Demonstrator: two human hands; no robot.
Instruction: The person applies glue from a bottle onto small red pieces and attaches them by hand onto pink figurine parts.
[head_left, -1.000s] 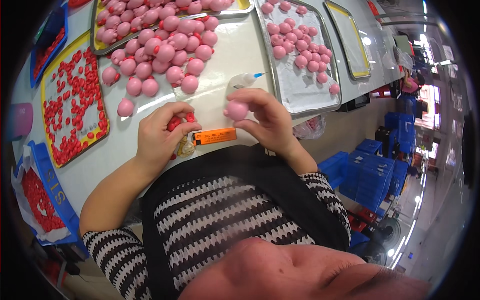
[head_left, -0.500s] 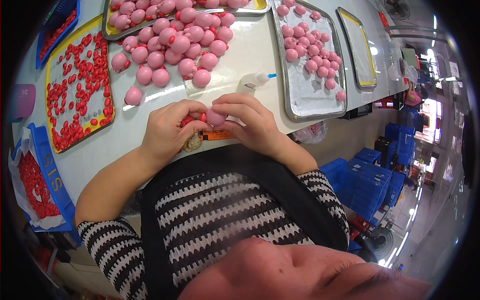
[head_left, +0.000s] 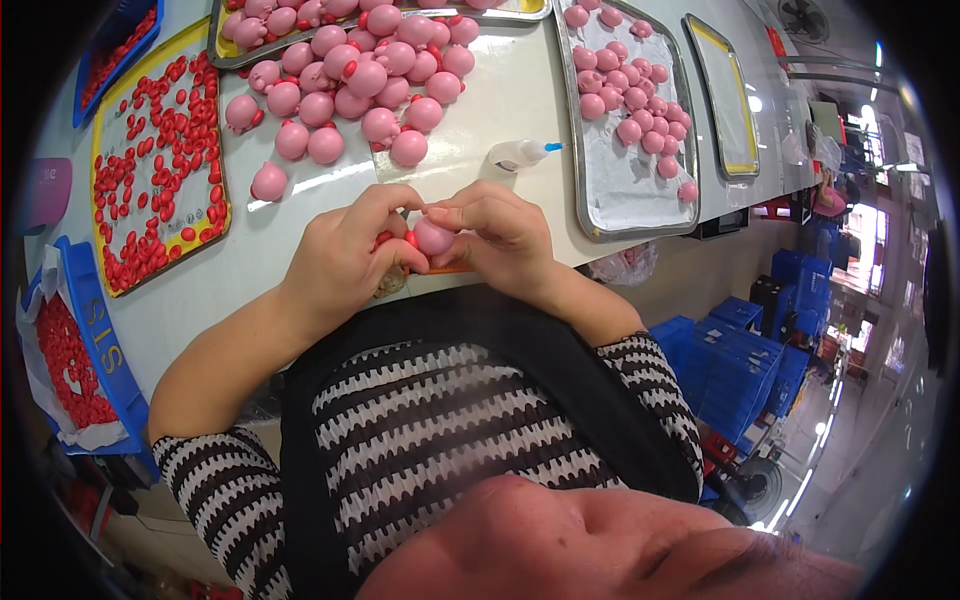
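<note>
In front of my body, my right hand [head_left: 505, 238] is closed round a small pink ball [head_left: 433, 238], fingertips above it and thumb below. My left hand [head_left: 345, 245] is closed beside it, pinching a small red oval piece [head_left: 411, 239] against the ball's left side. Another red piece [head_left: 383, 239] shows between the left fingers. Whether the piece at the ball is fixed to it, I cannot tell. Beyond my hands lies a pile of pink balls [head_left: 365, 78], several with red pieces on them. A white squeeze bottle [head_left: 515, 155] with a blue tip lies past my right hand.
At left, a yellow-edged tray [head_left: 103, 185] carries scattered red pieces, with blue bins [head_left: 100, 335] of red pieces beside it. A metal tray [head_left: 610, 215] at right holds more pink balls. Farther right sits another tray [head_left: 735, 100]. An orange strip [head_left: 450, 268] lies under my hands.
The hands stay together at the ball with only slight finger movement; the left fingertips press the red piece. The view has shifted slightly, and less of the orange strip shows.
</note>
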